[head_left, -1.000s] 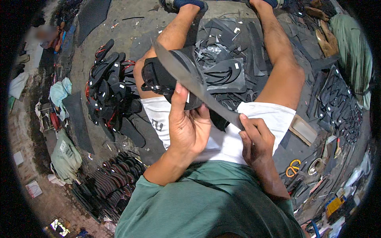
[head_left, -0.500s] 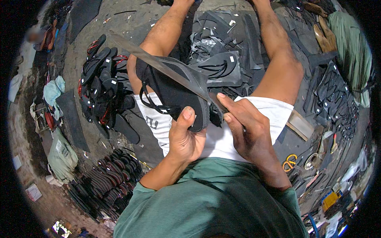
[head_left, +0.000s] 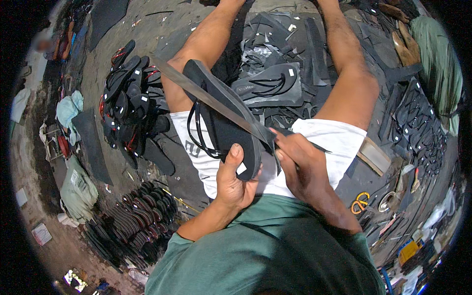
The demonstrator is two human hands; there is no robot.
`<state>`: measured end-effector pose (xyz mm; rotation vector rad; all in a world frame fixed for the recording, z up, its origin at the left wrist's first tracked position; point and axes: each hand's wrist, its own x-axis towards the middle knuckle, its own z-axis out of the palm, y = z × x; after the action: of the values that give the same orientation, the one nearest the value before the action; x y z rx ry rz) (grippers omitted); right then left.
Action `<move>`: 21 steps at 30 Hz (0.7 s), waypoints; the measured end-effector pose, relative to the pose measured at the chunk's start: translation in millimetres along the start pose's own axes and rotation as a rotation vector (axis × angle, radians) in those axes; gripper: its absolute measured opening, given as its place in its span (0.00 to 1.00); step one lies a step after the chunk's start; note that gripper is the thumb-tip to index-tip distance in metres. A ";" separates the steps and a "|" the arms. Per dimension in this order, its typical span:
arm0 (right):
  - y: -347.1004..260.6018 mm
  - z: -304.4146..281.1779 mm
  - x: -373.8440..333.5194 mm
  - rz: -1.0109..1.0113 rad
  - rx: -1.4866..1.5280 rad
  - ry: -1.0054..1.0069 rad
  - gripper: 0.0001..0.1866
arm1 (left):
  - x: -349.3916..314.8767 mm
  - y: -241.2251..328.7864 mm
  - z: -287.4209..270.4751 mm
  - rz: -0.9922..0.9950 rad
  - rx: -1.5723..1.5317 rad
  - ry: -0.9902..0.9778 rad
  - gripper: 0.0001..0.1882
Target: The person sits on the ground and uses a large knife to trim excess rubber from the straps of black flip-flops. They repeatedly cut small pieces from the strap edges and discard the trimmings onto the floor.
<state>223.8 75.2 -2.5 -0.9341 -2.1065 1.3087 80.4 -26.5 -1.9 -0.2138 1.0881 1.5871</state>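
Observation:
My left hand grips a black flip-flop by its heel end, thumb on top beside a small white label. The toe end points up and away, and thin black straps loop over the footbed. My right hand is closed on a long knife, whose flat, grey-brown blade lies along the sole's right edge and reaches past the toe to the upper left. Its grip is mostly hidden by my fingers. Another black flip-flop lies between my legs on a dark sheet, among black offcuts.
A heap of black flip-flops, some with red straps, lies to the left. Nearer stand rows of stacked soles. On the right are yellow-handled scissors, a wooden block and a pile of black straps.
The flip-flop has turned more upright and shifted slightly right, with my left hand a little lower. The blade has kept along its edge, and my right fingers have shifted slightly.

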 end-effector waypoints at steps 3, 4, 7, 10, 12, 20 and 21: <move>19.9 2.6 -38.6 -0.017 -0.069 0.049 0.28 | -5.6 5.4 6.9 -0.004 -0.052 0.087 0.20; 22.4 -0.4 -46.8 -0.010 -0.074 0.047 0.29 | -7.5 5.7 8.7 -0.005 -0.065 0.119 0.20; 21.2 -6.2 -55.3 0.023 -0.043 0.039 0.28 | -10.8 1.9 -10.4 -0.022 0.006 0.025 0.22; 3.8 -11.1 -33.3 0.147 0.014 -0.047 0.25 | -12.5 0.3 -10.4 -0.013 0.086 0.027 0.24; -4.0 -17.4 -17.9 0.160 0.047 -0.101 0.23 | -13.6 0.4 -17.4 -0.014 0.118 -0.030 0.25; 8.7 1.4 13.2 -0.068 0.056 -0.051 0.20 | -18.2 10.3 -37.6 -0.127 -0.028 -0.150 0.25; 8.9 6.9 18.9 -0.114 0.046 -0.008 0.20 | -17.6 11.4 -36.4 -0.124 -0.039 -0.161 0.25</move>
<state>209.3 88.4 -12.6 -0.7790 -2.0947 1.2990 62.0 -64.1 -4.7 -0.1732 0.9032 1.4883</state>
